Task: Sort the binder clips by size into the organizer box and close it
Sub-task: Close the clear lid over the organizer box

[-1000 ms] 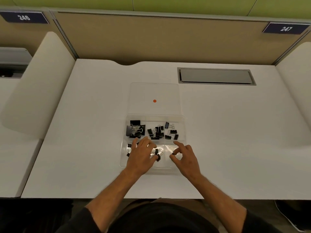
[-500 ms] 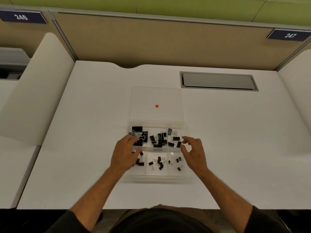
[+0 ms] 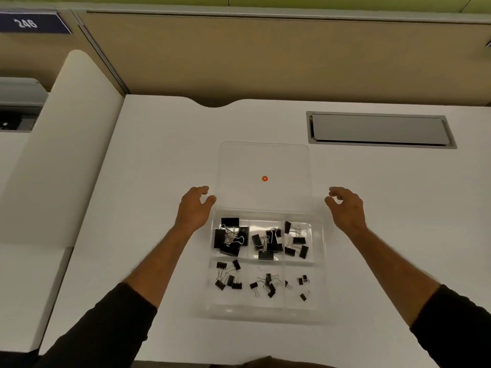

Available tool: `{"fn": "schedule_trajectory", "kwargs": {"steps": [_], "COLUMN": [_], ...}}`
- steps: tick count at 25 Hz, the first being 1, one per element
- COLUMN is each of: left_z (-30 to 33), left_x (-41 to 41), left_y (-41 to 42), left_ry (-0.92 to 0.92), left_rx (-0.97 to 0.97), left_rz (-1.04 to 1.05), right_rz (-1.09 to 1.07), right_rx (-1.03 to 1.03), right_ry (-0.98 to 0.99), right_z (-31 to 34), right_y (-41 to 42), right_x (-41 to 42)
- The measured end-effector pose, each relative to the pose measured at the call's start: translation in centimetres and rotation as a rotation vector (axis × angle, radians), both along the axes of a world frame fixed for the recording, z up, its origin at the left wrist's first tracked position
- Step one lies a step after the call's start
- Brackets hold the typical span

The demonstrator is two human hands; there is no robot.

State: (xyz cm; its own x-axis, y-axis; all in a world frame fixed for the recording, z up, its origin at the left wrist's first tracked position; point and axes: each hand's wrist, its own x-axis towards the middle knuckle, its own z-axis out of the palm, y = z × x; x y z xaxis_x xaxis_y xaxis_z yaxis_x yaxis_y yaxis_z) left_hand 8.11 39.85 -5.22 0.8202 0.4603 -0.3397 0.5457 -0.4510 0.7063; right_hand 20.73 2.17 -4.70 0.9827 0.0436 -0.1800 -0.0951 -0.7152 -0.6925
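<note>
Clear box point(image 3: 265, 309), table point(image 3: 148, 181) centre: six compartments of black clips point(image 3: 231, 239), lid point(image 3: 265, 158) flat behind. Left hand point(image 3: 195, 208), right hand point(image 3: 345, 208): spread, empty, flanking the hinge. Grey hatch point(image 3: 380, 130) far right; bare table on both sides.

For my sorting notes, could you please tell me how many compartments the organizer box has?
6, all visible in the organizer box: three in the far row, three in the near row, each holding binder clips. The clear lid lies open beyond them.
</note>
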Motion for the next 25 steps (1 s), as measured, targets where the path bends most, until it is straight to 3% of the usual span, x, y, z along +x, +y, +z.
{"fn": "schedule_trajectory", "kwargs": {"steps": [3,8,14,20,25], "left_z": [-1.4,-2.7,-2.8,0.3,7.4], "left_x": [2.8,5.3,6.5,6.7,6.4], "left_y": [0.4,0.3,-0.4,0.8,0.7], "left_ry": [0.12,0.133,0.128,-0.046,-0.266], "left_rx": [-0.031,-0.011,-0.225,-0.472,-0.518], "left_rz": [0.008,0.019,0.23,0.433,0.432], "right_rz": [-0.068,-0.146,-0.193,-0.231,-0.235], "right_rx": [0.07,0.212,0.346,0.522,0.606], "right_ry": [0.235,0.411,0.565,0.438,0.233], "right_z": [-0.8,-1.8,-2.0,1.5,8.0], "right_y": [0.8,2.3,3.7,4.3,4.8], "right_x": [2.5,3.7,3.5,3.9,3.7]}}
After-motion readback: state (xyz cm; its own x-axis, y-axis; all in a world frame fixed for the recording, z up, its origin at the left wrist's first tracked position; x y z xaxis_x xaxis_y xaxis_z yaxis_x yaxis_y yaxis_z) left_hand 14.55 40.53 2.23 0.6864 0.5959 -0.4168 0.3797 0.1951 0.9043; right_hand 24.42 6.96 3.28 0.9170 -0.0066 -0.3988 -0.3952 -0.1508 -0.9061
